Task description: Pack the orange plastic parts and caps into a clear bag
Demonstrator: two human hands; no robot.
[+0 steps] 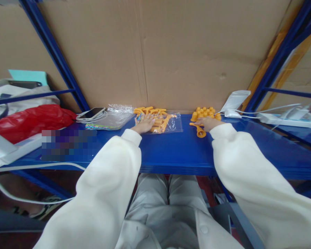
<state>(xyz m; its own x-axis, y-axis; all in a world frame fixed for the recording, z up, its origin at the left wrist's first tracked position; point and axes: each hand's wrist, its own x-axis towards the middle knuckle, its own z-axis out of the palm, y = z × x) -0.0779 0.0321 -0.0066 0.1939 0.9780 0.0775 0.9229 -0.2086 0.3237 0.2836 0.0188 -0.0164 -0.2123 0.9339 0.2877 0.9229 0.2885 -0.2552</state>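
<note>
My left hand [144, 123] lies with its fingers spread on a clear plastic bag [178, 125] and the orange plastic pieces around it. Several orange stick-like pieces [158, 111] are heaped just behind that hand. On the right, my right hand [209, 123] reaches in with fingers stretched out to the left, low over the orange pieces. An orange trumpet-shaped piece [200, 132] with a flared, open end is right by its fingertips. Behind it stands a cluster of orange knob-like pieces [204, 112], partly covered by the hand.
On the blue shelf [176, 152], a phone [94, 113] with a white cable and flat clear bags [116, 117] lie left. Farther left are a red bag [33, 121] and white power strip [18, 150]. Another power strip [287, 119] sits right. Cardboard [171, 52] closes the back.
</note>
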